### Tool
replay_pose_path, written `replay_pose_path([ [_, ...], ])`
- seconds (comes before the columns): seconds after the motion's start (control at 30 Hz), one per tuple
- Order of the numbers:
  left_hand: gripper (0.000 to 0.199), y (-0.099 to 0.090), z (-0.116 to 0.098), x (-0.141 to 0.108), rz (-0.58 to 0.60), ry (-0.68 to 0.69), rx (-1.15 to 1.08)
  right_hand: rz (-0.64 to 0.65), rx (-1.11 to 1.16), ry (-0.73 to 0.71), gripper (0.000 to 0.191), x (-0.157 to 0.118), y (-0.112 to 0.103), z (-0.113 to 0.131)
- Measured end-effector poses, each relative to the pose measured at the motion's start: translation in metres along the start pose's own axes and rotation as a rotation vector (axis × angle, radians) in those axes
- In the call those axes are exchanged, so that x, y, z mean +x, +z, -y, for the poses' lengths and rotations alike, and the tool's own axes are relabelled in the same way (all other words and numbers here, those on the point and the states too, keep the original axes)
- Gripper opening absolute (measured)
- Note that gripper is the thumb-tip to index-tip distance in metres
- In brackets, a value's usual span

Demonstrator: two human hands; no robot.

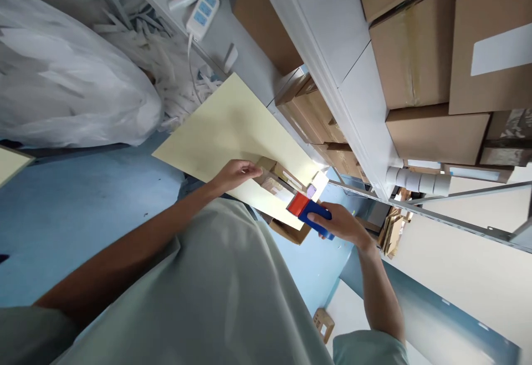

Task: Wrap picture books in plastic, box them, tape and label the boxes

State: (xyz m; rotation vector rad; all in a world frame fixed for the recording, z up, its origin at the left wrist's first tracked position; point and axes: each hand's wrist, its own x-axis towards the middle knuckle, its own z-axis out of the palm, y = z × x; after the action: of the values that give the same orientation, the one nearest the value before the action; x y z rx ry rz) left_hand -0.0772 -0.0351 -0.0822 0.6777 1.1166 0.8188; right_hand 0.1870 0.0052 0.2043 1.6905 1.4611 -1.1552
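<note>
Nearest: shirt (233, 293), soft grey-green cloth, creased.

Left hand (239, 174): one, bare, fingers together and loosely bent, tips at the near-left end of the box (278, 181). Contact or grip: cannot tell.

Right hand (343, 224): one, bare, fingers closed round the tool (311, 214), thumb along its upper side. Tool: one, smooth, blocky, blue body with a red end; long axis slants from upper left to lower right, red end toward the box.

Box: one, narrow brown cardboard oblong with shiny film or tape, lying on the board (211, 127) between the hands. Long axis also runs upper left to lower right. One small purple item (311, 190) at its right end.

Board: one, flat, matt, pale yellow, straight-edged. Below its lower edge, one brown carton (293, 233), partly hidden.

Beyond: one white power strip (203, 15), three blue socket panels; one bulging, wrinkled translucent bag (75, 77); loose white strips (166, 60), too many to count.

Right: grey metal shelf (324, 27), several cardboard cartons (409, 55), white cylindrical rolls (418, 181), four or five in a row.

Farthest: one small carton on the floor, lower right.
</note>
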Motion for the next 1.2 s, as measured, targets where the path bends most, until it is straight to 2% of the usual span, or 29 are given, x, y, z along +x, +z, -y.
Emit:
replay_pose_path([
  [0.17,0.048,0.016,0.022,0.033,-0.022,-0.009,-0.123,-0.069,0.031,0.054,0.060,0.012,-0.011,0.044],
  [0.33,0.033,0.025,0.044,0.051,-0.053,-0.059,-0.117,-0.060,-0.106,0.044,0.063,0.030,-0.011,0.080],
  [0.5,0.024,0.034,0.059,0.063,-0.100,-0.100,-0.055,-0.049,-0.149,0.060,0.064,0.044,-0.007,0.084],
  [0.73,0.020,0.050,0.069,0.064,-0.090,-0.010,0.178,-0.035,-0.196,0.076,0.067,0.054,-0.001,0.086],
  [0.83,0.034,0.051,0.075,0.062,-0.134,0.057,0.339,-0.055,-0.217,0.076,0.066,0.056,0.003,0.086],
  [0.93,0.068,0.048,0.084,0.057,-0.175,-0.012,0.474,-0.050,-0.205,0.075,0.064,0.055,0.006,0.085],
  [1.0,0.078,0.046,0.087,0.052,-0.147,-0.020,0.474,-0.042,-0.214,0.081,0.063,0.054,0.006,0.084],
  [1.1,0.084,0.051,0.079,0.039,-0.039,0.143,0.385,-0.037,-0.231,0.107,0.063,0.052,0.006,0.081],
  [1.2,0.091,0.063,0.060,0.030,0.075,0.347,0.351,-0.040,-0.264,0.117,0.062,0.052,0.007,0.079],
])
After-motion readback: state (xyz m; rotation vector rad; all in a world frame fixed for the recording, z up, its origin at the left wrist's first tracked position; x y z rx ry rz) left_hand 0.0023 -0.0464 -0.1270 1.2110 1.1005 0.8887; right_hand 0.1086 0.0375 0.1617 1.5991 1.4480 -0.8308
